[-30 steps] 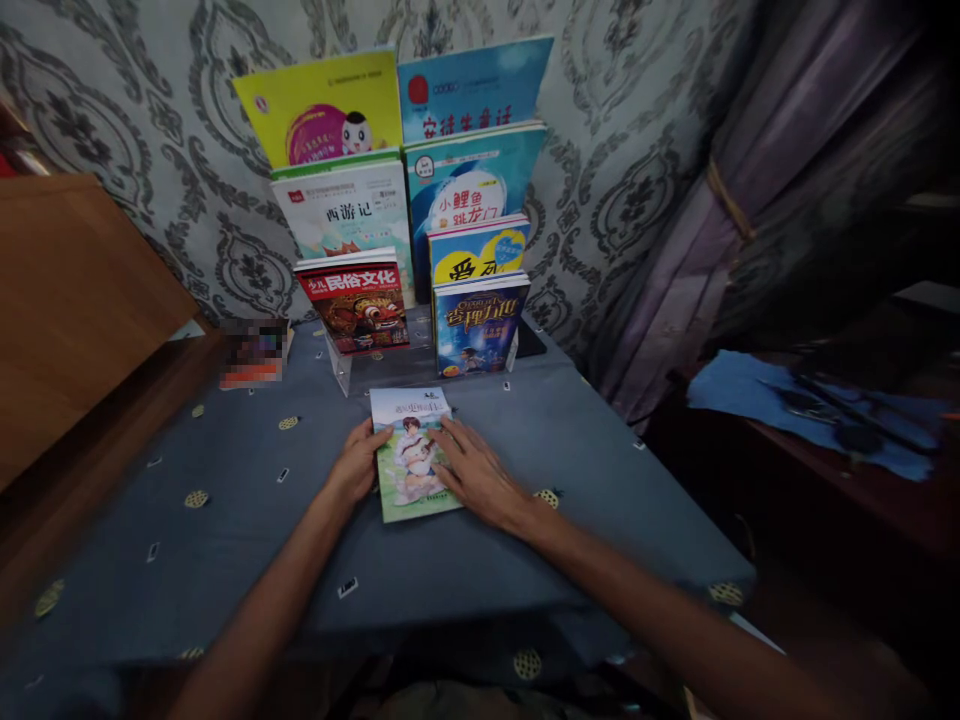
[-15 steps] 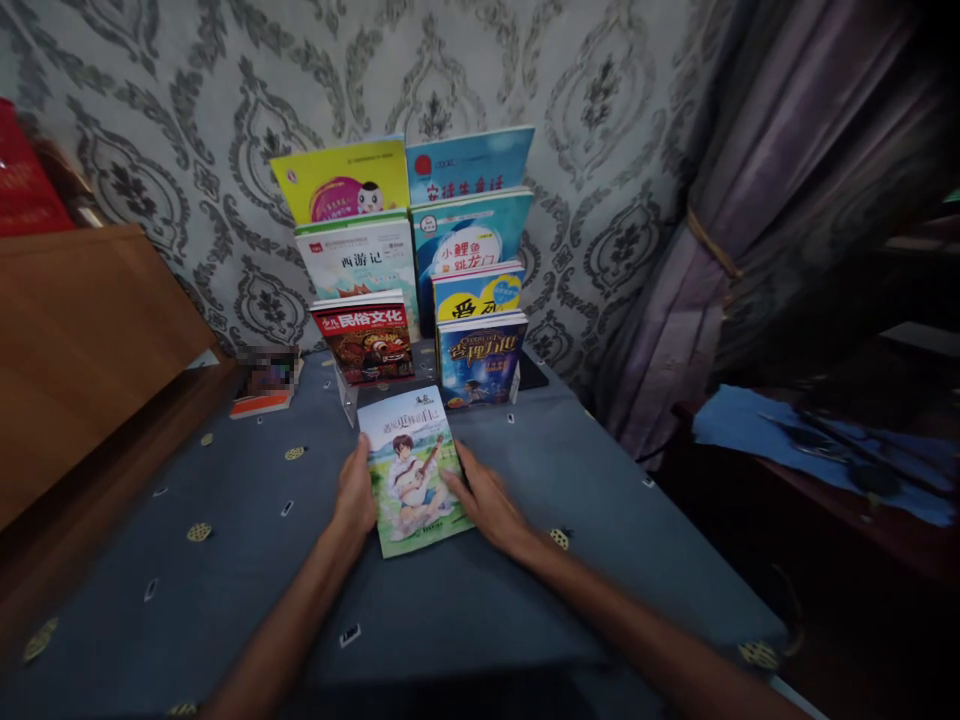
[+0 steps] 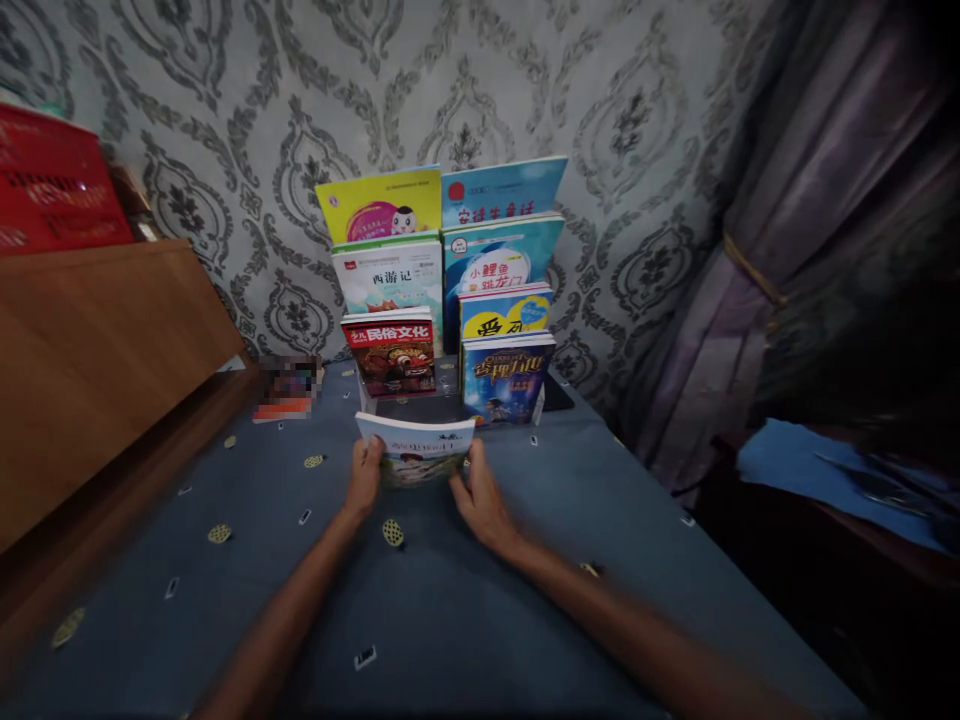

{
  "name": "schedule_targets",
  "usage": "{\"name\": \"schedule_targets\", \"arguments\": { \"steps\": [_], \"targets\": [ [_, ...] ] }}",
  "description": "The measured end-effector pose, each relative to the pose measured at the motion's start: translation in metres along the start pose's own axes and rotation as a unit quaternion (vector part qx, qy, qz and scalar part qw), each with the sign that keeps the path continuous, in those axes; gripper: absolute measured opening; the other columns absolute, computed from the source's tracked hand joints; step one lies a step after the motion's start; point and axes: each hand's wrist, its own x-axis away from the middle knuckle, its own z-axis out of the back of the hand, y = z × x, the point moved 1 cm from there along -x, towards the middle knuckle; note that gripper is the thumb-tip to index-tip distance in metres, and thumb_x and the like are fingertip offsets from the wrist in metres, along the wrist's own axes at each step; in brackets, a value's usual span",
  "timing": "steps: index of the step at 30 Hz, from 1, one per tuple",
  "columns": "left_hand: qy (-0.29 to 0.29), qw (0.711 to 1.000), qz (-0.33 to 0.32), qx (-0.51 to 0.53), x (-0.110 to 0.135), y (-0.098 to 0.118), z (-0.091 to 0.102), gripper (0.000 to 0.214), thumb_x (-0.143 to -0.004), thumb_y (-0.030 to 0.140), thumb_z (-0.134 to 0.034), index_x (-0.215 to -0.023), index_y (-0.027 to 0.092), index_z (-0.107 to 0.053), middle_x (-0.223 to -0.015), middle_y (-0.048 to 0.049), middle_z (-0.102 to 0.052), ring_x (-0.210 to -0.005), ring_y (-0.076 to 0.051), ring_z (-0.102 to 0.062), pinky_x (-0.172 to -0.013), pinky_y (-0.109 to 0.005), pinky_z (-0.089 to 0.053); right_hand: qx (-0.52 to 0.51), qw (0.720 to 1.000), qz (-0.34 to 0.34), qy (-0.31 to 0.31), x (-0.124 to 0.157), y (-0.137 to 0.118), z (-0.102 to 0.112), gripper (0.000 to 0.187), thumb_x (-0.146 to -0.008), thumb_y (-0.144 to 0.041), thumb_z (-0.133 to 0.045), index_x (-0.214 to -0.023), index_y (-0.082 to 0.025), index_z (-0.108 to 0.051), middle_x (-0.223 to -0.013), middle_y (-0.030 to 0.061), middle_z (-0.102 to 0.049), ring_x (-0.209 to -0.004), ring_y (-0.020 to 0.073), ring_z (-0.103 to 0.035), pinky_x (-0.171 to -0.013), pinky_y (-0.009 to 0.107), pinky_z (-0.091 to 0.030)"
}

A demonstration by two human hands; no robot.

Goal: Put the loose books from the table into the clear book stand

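Note:
A thin paperback book (image 3: 420, 458) is held between my two hands, tilted so its illustrated cover looks foreshortened. My left hand (image 3: 365, 474) grips its left edge, thumb on the cover. On the opposite edge, my right hand (image 3: 480, 500) is closed round the book. Just beyond stands a clear stand (image 3: 367, 398) bearing several books in two columns. The red folk-culture book (image 3: 390, 358) is at its front left, and a dark blue book (image 3: 506, 380) at its front right. Behind these rise a white book (image 3: 394, 275), a yellow book (image 3: 379, 200) and blue ones (image 3: 502, 190).
A blue patterned cloth (image 3: 300, 590) covers the table. At the left, a wooden box-like piece (image 3: 112, 370) carries a red box (image 3: 56, 185). Another book with an orange edge (image 3: 285, 410) lies near the wall. A purple curtain (image 3: 735, 260) hangs to the right, above a blue cloth (image 3: 825, 480).
The book has tipped from showing its full cover to a steep slant, and both hands have turned with it. The view has shifted, so the stand appears lower and further right.

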Motion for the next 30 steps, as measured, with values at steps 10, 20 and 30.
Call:
{"name": "schedule_targets", "arguments": {
  "steps": [10, 20, 30],
  "targets": [
    [-0.038, 0.998, 0.047, -0.016, 0.007, -0.027, 0.007, 0.060, -0.073, 0.078, -0.061, -0.083, 0.018, -0.065, -0.082, -0.0055, -0.070, -0.087, -0.024, -0.063, -0.083, -0.035, -0.051, 0.096, 0.995, 0.009, -0.017, 0.016, 0.005, 0.007, 0.009, -0.097, -0.027, -0.042, -0.101, -0.024, -0.049, -0.090, 0.0058, -0.061, -0.083, 0.0236, -0.058, -0.075, 0.039, -0.052],
    [-0.058, 0.998, 0.006, -0.026, 0.017, -0.003, 0.007, 0.038, -0.085, 0.057, -0.062, -0.088, 0.020, -0.063, -0.094, -0.0058, -0.068, -0.098, -0.023, -0.061, -0.091, -0.030, -0.046, 0.030, 0.996, -0.030, -0.075, 0.016, -0.001, 0.015, 0.013, -0.100, -0.027, -0.041, -0.110, -0.026, -0.049, -0.095, 0.0063, -0.064, -0.084, 0.0225, -0.063, -0.073, 0.036, -0.055],
    [-0.050, 0.958, -0.182, -0.215, 0.025, 0.025, 0.005, 0.015, -0.097, 0.034, -0.047, -0.088, 0.023, -0.049, -0.076, 0.0007, -0.054, -0.069, -0.016, -0.050, -0.068, -0.027, -0.037, 0.006, 0.994, -0.059, -0.089, 0.015, 0.001, 0.017, 0.018, -0.101, -0.030, -0.041, -0.114, -0.024, -0.051, -0.103, 0.0085, -0.067, -0.094, 0.0230, -0.066, -0.082, 0.038, -0.057]
  ]
}}
